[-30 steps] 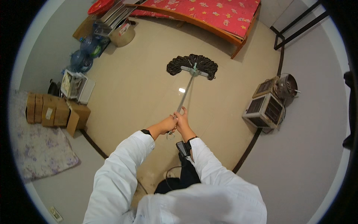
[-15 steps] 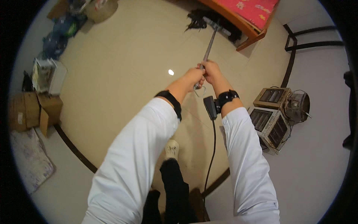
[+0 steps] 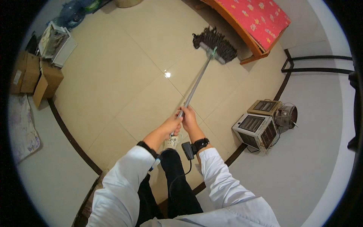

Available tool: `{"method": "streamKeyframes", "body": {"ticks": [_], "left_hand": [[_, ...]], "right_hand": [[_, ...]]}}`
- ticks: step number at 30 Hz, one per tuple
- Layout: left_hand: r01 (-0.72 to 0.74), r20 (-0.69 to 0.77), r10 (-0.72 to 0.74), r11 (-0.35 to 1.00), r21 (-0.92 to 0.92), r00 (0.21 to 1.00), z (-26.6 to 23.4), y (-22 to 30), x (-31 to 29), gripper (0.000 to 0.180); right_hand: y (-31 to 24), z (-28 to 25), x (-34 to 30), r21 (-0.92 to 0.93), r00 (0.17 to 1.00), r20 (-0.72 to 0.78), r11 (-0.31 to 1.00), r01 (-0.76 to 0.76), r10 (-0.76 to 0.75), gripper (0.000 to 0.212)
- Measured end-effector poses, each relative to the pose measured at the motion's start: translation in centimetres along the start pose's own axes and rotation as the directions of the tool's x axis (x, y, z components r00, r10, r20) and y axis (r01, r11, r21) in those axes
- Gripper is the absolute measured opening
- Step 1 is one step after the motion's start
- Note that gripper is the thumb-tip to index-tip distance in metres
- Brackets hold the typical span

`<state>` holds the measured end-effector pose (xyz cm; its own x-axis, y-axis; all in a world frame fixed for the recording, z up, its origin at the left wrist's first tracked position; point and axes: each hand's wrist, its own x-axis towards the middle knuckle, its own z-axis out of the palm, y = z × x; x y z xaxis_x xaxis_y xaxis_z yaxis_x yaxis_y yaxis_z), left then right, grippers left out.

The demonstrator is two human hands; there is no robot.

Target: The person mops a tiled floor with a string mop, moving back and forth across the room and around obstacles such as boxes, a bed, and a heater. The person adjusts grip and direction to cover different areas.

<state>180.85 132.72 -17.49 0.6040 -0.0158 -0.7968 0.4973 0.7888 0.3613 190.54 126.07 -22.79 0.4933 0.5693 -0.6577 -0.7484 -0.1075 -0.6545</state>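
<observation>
at the far left are a floral pad (image 3: 25,130) and some cardboard boxes (image 3: 28,72), with a white box-like thing (image 3: 58,43) and blue bottles (image 3: 72,15) beyond them, all well apart from the mop. the tiled floor (image 3: 109,83) spreads from there toward the middle.

near the centre, the left hand (image 3: 172,126) is wrapped round the lower end of the grey pole (image 3: 198,80), just above a pale shoe (image 3: 172,142). the right hand (image 3: 189,119) is closed round the same pole, beside the left and a little farther up. with the hands this close, steering likely calls for a firm lower hand and a guiding upper one; spacing them wider would probably give more control. the cord from the black box (image 3: 188,151) on the right wrist is best kept off the pole.

the mop head (image 3: 217,43) is on the floor ahead and to the right, strands fanned outward, near the bed (image 3: 255,19). a low, slanted pole should help its strands stay flat, and its right end wants care around the bed's leg. farther right stand old heaters (image 3: 257,126) and a black frame (image 3: 321,70), best given room.
</observation>
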Motion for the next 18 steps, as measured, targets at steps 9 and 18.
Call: {"method": "streamKeyframes", "body": {"ticks": [9, 18], "left_hand": [[0.044, -0.096, -0.047, 0.998, -0.037, 0.994, -7.2, -15.9, -24.0, 0.014], [0.137, -0.183, -0.112, 0.982, 0.127, 0.977, -13.9, -24.3, -46.2, 0.017]], "right_hand": [[15.2, 9.1, -20.1, -0.091, 0.974, -0.039, 0.970, -0.226, 0.224, 0.017], [27.1, 19.2, -39.9, 0.051, 0.884, 0.183, 0.894, -0.445, 0.430, 0.010]]}}
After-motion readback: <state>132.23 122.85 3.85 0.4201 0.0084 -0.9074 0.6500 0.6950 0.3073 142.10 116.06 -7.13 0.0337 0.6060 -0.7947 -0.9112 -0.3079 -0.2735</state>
